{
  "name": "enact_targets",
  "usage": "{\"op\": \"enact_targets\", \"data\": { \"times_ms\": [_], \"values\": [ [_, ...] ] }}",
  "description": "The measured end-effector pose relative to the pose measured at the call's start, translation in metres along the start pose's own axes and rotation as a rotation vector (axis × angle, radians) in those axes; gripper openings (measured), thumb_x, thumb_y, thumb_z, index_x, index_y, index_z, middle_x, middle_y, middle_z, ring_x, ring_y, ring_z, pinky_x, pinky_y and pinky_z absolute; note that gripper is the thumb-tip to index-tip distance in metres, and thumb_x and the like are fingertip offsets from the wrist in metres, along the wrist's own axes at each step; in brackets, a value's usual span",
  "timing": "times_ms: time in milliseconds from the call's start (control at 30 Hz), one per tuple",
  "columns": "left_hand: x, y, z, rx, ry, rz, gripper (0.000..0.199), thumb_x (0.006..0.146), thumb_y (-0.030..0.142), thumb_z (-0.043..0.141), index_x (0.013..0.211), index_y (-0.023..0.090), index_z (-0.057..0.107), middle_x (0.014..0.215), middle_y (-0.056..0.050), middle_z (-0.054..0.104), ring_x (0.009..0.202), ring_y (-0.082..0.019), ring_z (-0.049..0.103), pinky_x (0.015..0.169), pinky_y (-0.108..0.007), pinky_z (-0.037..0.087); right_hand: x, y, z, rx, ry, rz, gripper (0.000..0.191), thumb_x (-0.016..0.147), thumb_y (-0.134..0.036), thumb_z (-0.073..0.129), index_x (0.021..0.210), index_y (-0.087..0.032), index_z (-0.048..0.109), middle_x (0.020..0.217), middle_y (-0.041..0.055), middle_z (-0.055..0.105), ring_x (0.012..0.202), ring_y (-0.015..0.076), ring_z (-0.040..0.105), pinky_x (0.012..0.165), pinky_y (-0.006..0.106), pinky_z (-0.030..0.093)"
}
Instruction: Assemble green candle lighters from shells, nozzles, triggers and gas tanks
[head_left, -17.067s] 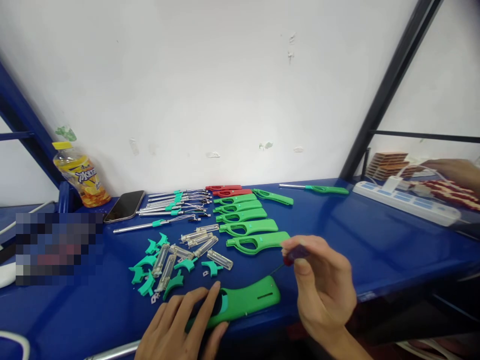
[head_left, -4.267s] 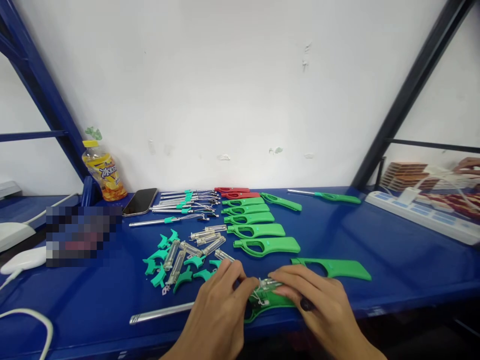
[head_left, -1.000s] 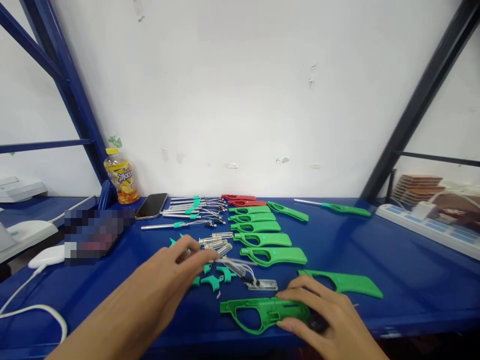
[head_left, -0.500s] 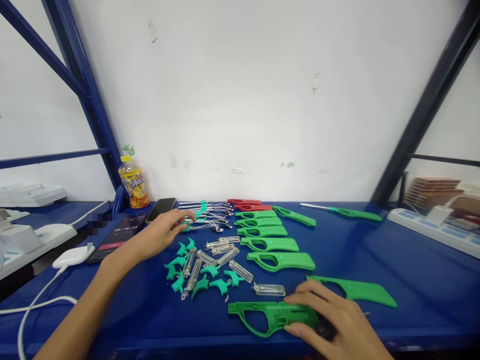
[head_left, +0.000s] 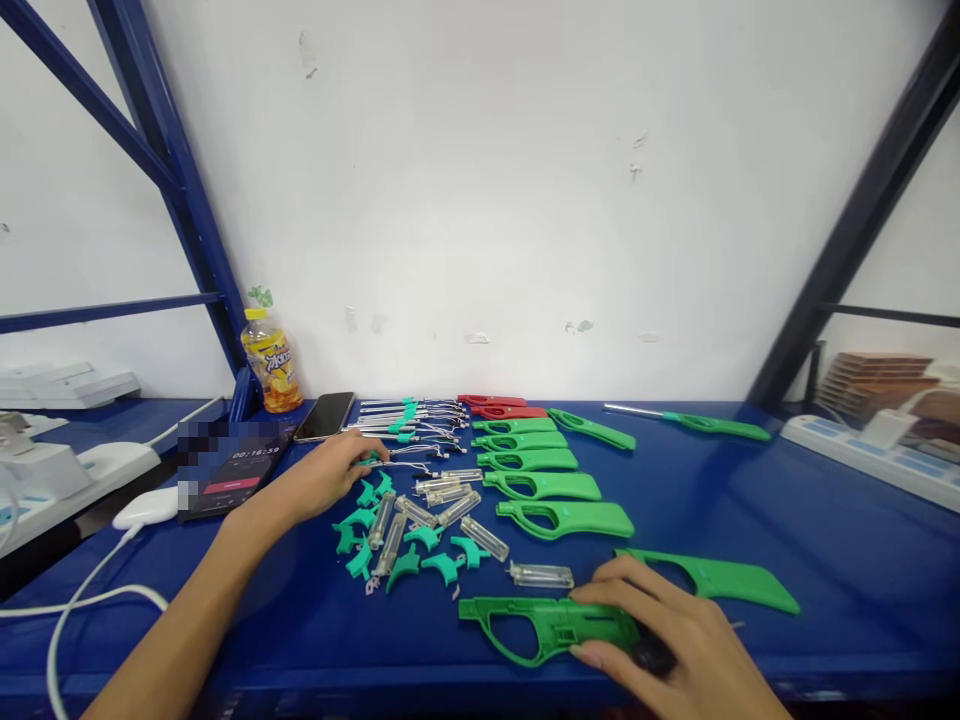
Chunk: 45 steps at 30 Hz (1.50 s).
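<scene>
Blue tabletop (head_left: 697, 480): hollow green shell (head_left: 553, 625) near front edge, likely light, stiff, slick. Right hand (head_left: 686, 630) pinches broad end, probably the best hold. Left hand (head_left: 341, 462) at wired rod (head_left: 411, 466); grip unclear.

Handle shells (head_left: 553, 624) are green or red, triggers (head_left: 441, 566) teal, tabletop (head_left: 690, 500) blue

A white wall (head_left: 450, 200), chipped in spots, rises behind a blue tabletop (head_left: 712, 490) between slanting posts (head_left: 862, 200).
</scene>
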<state>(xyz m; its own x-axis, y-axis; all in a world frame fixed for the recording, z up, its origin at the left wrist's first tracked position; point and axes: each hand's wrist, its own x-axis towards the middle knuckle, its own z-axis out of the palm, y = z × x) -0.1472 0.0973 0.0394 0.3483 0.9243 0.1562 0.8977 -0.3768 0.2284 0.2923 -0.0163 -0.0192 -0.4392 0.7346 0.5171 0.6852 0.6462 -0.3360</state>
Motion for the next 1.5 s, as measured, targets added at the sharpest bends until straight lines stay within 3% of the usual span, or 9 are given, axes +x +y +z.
{"op": "enact_targets", "data": {
  "times_ms": [333, 567, 667, 767, 900, 1000, 1133, 1300, 1500],
  "values": [
    [0.013, -0.005, 0.009, 0.05, -0.028, -0.013, 0.033, 0.104, 0.042, 0.071, 0.127, 0.019, 0.069, 0.132, -0.009, 0.07, 0.117, -0.026, 0.07, 0.102, -0.051, 0.059, 0.0, 0.001, 0.0, 0.01, -0.03, 0.038, 0.021, 0.1, -0.057, 0.071, 0.109, -0.04, 0.079, 0.107, -0.0043, 0.08, 0.076, 0.0149, 0.081, 0.065, 0.022, 0.064],
    [0.008, 0.005, -0.001, 0.083, 0.053, 0.007, 0.03, 0.103, 0.042, 0.071, 0.123, 0.019, 0.07, 0.125, -0.008, 0.073, 0.114, -0.025, 0.071, 0.102, -0.05, 0.059, -0.001, -0.001, 0.0, 0.02, -0.065, 0.073, 0.021, 0.1, -0.057, 0.071, 0.111, -0.04, 0.078, 0.11, -0.0045, 0.079, 0.079, 0.0148, 0.08, 0.071, 0.023, 0.064],
    [0.001, 0.029, -0.01, 0.102, 0.136, 0.035, 0.026, 0.108, 0.039, 0.062, 0.12, 0.019, 0.073, 0.118, -0.008, 0.074, 0.111, -0.026, 0.072, 0.102, -0.051, 0.058, 0.0, -0.004, -0.001, 0.008, -0.064, 0.066, 0.022, 0.101, -0.058, 0.069, 0.11, -0.039, 0.077, 0.11, -0.0044, 0.078, 0.078, 0.0143, 0.079, 0.071, 0.024, 0.063],
    [-0.013, 0.074, -0.008, 0.091, 0.212, 0.138, 0.034, 0.111, 0.037, 0.047, 0.122, 0.023, 0.076, 0.124, -0.011, 0.073, 0.116, -0.029, 0.069, 0.103, -0.051, 0.057, 0.001, -0.006, -0.003, -0.026, -0.063, 0.041, 0.025, 0.103, -0.059, 0.065, 0.112, -0.038, 0.077, 0.11, -0.0037, 0.078, 0.078, 0.014, 0.079, 0.067, 0.023, 0.063],
    [-0.032, 0.14, 0.018, 0.06, 0.258, 0.347, 0.039, 0.111, 0.02, 0.041, 0.131, 0.031, 0.072, 0.126, -0.005, 0.075, 0.114, -0.023, 0.07, 0.097, -0.042, 0.06, -0.005, -0.003, -0.012, -0.092, -0.054, -0.004, 0.031, 0.106, -0.06, 0.06, 0.116, -0.037, 0.078, 0.11, -0.0012, 0.081, 0.08, 0.0155, 0.082, 0.067, 0.022, 0.065],
    [-0.041, 0.17, 0.044, 0.064, 0.264, 0.469, 0.05, 0.103, 0.006, 0.044, 0.14, 0.031, 0.066, 0.138, -0.002, 0.074, 0.129, -0.024, 0.068, 0.106, -0.047, 0.059, -0.015, 0.005, -0.027, -0.126, -0.081, -0.007, 0.032, 0.105, -0.06, 0.06, 0.116, -0.037, 0.08, 0.109, -0.0006, 0.082, 0.076, 0.016, 0.082, 0.067, 0.02, 0.065],
    [-0.045, 0.182, 0.062, 0.093, 0.293, 0.558, 0.041, 0.107, 0.011, 0.046, 0.14, 0.029, 0.064, 0.136, 0.001, 0.077, 0.125, -0.024, 0.073, 0.105, -0.049, 0.062, -0.034, 0.029, -0.048, -0.161, -0.104, 0.063, 0.027, 0.102, -0.059, 0.065, 0.116, -0.043, 0.08, 0.11, -0.0041, 0.082, 0.083, 0.0159, 0.084, 0.074, 0.018, 0.066],
    [-0.049, 0.186, 0.065, 0.19, 0.356, 0.597, 0.036, 0.115, 0.022, 0.036, 0.135, 0.022, 0.067, 0.132, 0.0, 0.079, 0.118, -0.024, 0.076, 0.098, -0.048, 0.065, -0.059, 0.06, -0.062, -0.233, -0.089, 0.189, 0.028, 0.098, -0.064, 0.069, 0.116, -0.045, 0.081, 0.118, -0.0042, 0.081, 0.097, 0.0192, 0.084, 0.082, 0.02, 0.066],
    [-0.06, 0.18, 0.066, 0.319, 0.411, 0.584, 0.041, 0.115, 0.02, 0.033, 0.135, 0.02, 0.069, 0.132, -0.001, 0.079, 0.12, -0.023, 0.075, 0.103, -0.045, 0.061, -0.043, 0.051, -0.049, -0.254, 0.048, 0.17, 0.039, 0.101, -0.072, 0.057, 0.106, -0.044, 0.084, 0.122, 0.0004, 0.079, 0.085, 0.0207, 0.085, 0.072, 0.027, 0.069]
  ]
}}
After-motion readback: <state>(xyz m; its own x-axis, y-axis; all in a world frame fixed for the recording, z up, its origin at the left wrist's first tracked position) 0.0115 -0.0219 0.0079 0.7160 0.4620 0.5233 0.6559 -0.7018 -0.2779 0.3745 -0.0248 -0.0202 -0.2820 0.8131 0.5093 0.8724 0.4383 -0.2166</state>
